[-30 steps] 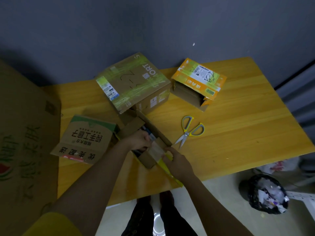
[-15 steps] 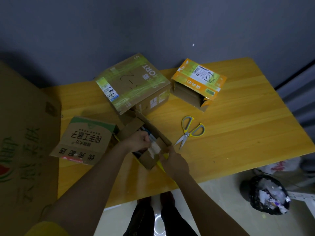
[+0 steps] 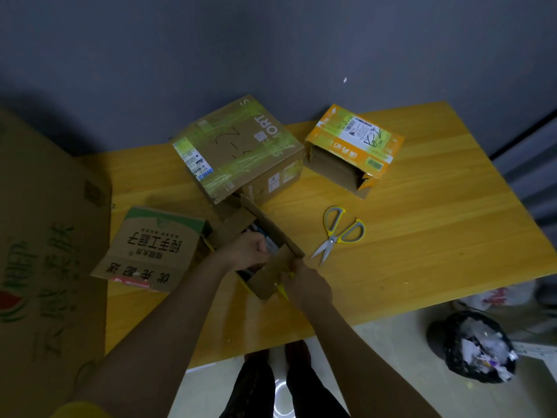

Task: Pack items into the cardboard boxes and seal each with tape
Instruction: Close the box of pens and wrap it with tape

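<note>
Both hands are at the small open cardboard box (image 3: 265,260) near the table's (image 3: 422,251) front edge: the left hand (image 3: 250,250) curls over its contents, the right hand (image 3: 304,282) grips the near flap. Yellow-handled scissors (image 3: 339,232) lie just right; a taped box (image 3: 238,146) sits behind.

Wall (image 3: 271,40): plain, dark grey-blue, seen behind the table; a small pale mark is seen on it at upper right.
Table (image 3: 437,236): yellow-orange wood grain, set against the wall.
Floor (image 3: 376,366): pale and smooth, seen below the table's near edge.
Right edge: a grey ribbed panel (image 3: 530,164) is seen beside the table.
Bin (image 3: 476,348): lined with a black bag, filled with paper scraps, placed on the floor at lower right.
Light: dim; a soft shadow is cast on the wall at left.
</note>
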Demonstrator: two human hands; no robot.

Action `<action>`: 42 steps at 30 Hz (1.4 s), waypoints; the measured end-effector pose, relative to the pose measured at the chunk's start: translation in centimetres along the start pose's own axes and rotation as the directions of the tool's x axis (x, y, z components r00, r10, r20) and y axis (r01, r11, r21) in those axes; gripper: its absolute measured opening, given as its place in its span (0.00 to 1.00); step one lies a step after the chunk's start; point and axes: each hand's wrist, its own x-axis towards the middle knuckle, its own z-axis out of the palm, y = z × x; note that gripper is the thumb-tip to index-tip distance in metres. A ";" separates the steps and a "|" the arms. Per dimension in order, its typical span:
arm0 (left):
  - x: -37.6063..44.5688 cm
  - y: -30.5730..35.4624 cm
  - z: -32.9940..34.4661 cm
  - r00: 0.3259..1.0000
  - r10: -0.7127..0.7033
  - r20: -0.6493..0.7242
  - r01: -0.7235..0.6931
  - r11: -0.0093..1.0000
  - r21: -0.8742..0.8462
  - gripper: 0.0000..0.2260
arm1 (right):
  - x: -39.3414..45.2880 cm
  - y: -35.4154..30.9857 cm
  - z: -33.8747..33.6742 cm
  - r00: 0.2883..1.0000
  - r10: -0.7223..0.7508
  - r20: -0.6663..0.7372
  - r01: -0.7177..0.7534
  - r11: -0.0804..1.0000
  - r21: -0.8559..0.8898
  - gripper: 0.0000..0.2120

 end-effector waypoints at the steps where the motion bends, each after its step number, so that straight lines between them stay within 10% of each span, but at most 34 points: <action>1: -0.1 0.1 0.0 1.000 0.000 0.003 0.000 1.000 -0.004 0.12 | 0.1 0.0 0.0 1.000 0.006 -0.001 -0.006 1.000 -0.003 0.22; 14: -1.1 1.2 -0.6 0.983 -0.090 0.162 0.124 0.969 -0.214 0.09 | 0.3 -0.3 0.2 0.999 0.025 0.021 -0.024 0.998 -0.056 0.23; 26: -1.4 1.3 1.6 0.995 0.072 -0.072 -0.059 0.983 0.172 0.13 | 0.0 0.0 0.0 1.000 -0.021 0.020 0.021 0.999 -0.031 0.22; 42: -1.1 0.4 1.7 0.996 -0.035 -0.086 0.034 0.999 -0.007 0.12 | -0.3 -0.1 -0.6 0.998 -0.034 0.055 0.037 0.998 -0.044 0.22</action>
